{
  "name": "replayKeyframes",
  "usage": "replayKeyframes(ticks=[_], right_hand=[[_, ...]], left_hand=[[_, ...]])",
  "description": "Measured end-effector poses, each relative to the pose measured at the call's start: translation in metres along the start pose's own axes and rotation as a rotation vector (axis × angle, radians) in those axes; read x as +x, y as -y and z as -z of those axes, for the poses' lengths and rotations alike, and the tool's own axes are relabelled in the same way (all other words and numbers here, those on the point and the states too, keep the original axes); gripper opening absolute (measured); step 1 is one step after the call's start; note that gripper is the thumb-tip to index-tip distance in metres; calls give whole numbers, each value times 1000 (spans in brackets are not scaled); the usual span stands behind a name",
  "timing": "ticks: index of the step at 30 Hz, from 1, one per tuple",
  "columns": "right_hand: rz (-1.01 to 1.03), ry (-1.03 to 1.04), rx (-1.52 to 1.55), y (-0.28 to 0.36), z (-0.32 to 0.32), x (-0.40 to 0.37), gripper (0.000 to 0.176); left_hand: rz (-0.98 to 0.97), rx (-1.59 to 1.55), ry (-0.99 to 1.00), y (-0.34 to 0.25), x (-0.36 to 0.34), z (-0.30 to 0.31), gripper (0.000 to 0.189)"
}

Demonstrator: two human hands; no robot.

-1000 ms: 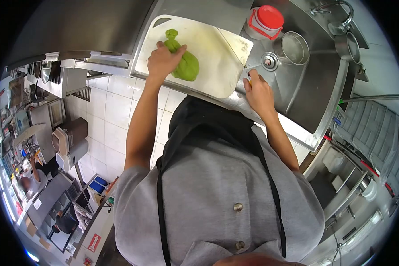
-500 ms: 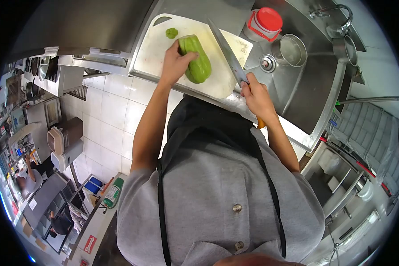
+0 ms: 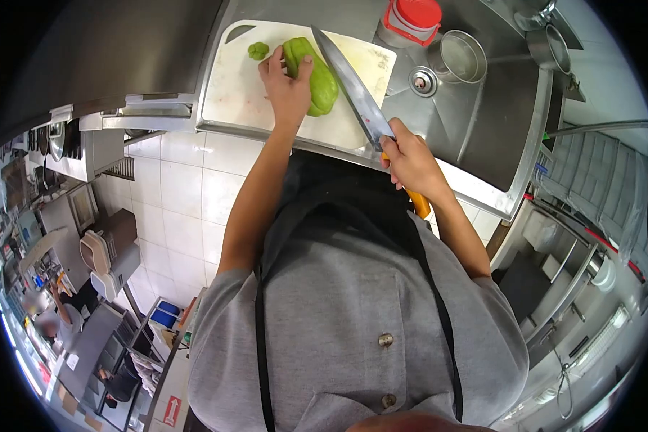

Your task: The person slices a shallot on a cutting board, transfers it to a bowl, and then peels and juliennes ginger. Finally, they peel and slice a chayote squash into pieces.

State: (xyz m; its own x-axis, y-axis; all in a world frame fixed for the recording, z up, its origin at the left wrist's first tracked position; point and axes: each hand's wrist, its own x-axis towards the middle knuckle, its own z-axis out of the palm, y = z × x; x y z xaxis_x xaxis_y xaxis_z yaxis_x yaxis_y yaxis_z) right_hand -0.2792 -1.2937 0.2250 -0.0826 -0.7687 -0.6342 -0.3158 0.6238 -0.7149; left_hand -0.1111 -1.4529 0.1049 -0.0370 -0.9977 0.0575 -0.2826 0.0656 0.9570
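A light green, ridged vegetable (image 3: 324,89), which looks like a chayote, lies lengthwise on the white cutting board (image 3: 230,86). My left hand (image 3: 288,88) holds its near left side, thumb on top and fingers toward the far end. A small green cut-off piece (image 3: 258,50) sits on the board just beyond my left fingertips. My right hand (image 3: 412,160) is closed round the orange handle of a large kitchen knife (image 3: 356,90). The long blade points away and to the left, over the board and close along the right side of the vegetable.
Right of the board is a steel sink with a drain (image 3: 423,82). A red-lidded container (image 3: 413,20) and a round metal pot (image 3: 461,57) stand by it, another metal pot (image 3: 549,49) farther right. Other people are in the distance at lower left.
My left hand has shifted its hold on the green vegetable, thumb and fingers now nearer its far end. The knife has swung left and lies closer to the vegetable; the view has shifted slightly.
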Motion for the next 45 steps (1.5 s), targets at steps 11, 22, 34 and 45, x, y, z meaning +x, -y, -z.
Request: replayKeyframes(ticks=[11,22,34,45], right_hand=[[-82,137,396,-31,-8,2,28],[-114,168,249,-22,-8,9,26],[-25,215,243,-9,-13,38,24],[73,89,162,6,-42,71,26]], left_hand=[[-272,142,9,-10,-12,-1,40],[-402,181,72,-3,-7,1,34],[-329,176,63,-4,-6,1,33],[-308,172,-10,-2,-2,0,34]])
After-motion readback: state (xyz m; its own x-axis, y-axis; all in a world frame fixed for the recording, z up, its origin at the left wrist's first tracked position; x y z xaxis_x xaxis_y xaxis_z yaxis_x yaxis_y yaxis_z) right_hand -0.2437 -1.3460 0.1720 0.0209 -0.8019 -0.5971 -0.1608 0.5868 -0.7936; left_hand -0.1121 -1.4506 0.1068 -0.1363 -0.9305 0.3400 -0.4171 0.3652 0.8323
